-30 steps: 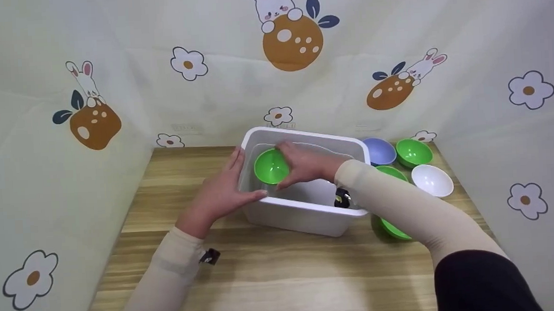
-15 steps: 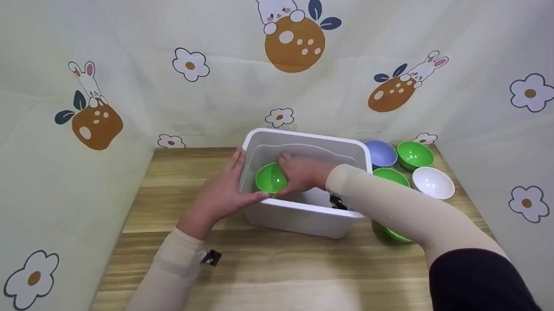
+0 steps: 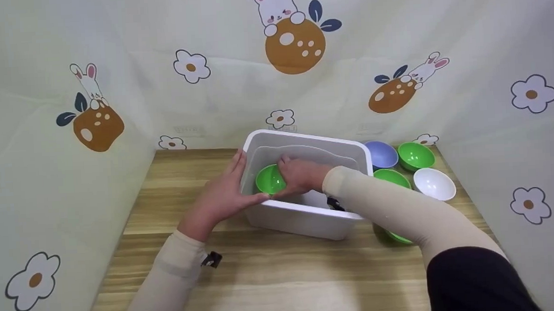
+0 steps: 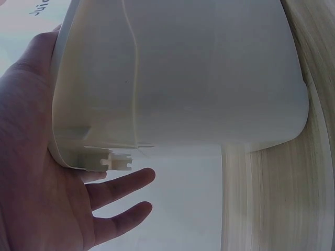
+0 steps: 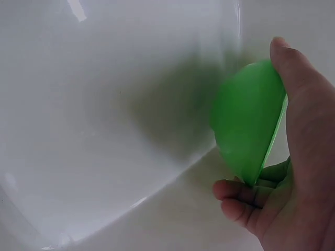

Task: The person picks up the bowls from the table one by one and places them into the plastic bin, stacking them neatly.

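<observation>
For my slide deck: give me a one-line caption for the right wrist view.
Right hand holds a green bowl tilted on edge inside a white tub.

green bowl [image 3: 270, 179] lowered deeper into tub [image 3: 308, 218]

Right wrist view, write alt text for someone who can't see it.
A right hand grips a green bowl by its rim, tilted on edge, inside a white plastic tub. The thumb lies over the top edge and the fingers curl under the lower edge.
</observation>
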The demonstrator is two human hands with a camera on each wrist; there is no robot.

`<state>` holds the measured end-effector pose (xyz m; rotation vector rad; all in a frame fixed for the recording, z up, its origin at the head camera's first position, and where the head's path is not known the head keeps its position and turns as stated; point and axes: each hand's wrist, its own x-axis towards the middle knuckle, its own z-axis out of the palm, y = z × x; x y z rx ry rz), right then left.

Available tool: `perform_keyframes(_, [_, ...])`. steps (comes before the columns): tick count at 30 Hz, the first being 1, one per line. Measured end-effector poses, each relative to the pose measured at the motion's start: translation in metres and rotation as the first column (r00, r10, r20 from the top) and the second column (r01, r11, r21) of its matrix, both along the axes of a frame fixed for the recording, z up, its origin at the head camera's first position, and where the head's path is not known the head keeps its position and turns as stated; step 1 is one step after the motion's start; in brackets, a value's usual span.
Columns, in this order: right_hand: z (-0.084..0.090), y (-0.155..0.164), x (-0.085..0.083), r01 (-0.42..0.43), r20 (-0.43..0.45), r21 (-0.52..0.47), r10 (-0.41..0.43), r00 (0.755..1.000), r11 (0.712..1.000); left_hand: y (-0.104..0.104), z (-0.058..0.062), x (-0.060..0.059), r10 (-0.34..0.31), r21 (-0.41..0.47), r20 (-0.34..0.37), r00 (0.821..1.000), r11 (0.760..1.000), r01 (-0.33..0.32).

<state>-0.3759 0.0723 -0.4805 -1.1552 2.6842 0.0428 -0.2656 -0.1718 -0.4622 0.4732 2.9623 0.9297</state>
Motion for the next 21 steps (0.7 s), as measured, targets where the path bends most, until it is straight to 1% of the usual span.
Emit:
perform_keyframes(6, [-0.001, -0.006, 0.006, -0.010, 0.001, -0.004, 0.010, 1.000, 1.000, 0.000, 0.001, 0.001, 0.003, 0.012, 0.019, 1.000, 1.000, -0.003])
perform_keyframes(10, [-0.001, -0.009, 0.008, 0.018, 0.008, -0.008, -0.018, 1.000, 1.000, -0.001, 0.000, 0.001, 0.005, 0.015, 0.020, 1.000, 1.000, -0.005])
perform_keyframes(13, [-0.002, -0.011, 0.010, 0.037, -0.011, 0.012, -0.037, 0.999, 0.999, -0.001, 0.000, 0.001, 0.004, 0.015, 0.019, 1.000, 1.000, -0.004])
perform_keyframes(16, [-0.002, -0.013, 0.011, 0.039, -0.037, 0.030, -0.038, 0.999, 0.999, -0.001, 0.001, 0.001, 0.004, 0.016, 0.021, 1.000, 1.000, -0.004])
perform_keyframes(21, [-0.002, -0.013, 0.012, 0.022, -0.071, 0.018, -0.021, 0.997, 1.000, -0.001, 0.001, 0.001, -0.002, -0.005, 0.004, 1.000, 1.000, 0.002])
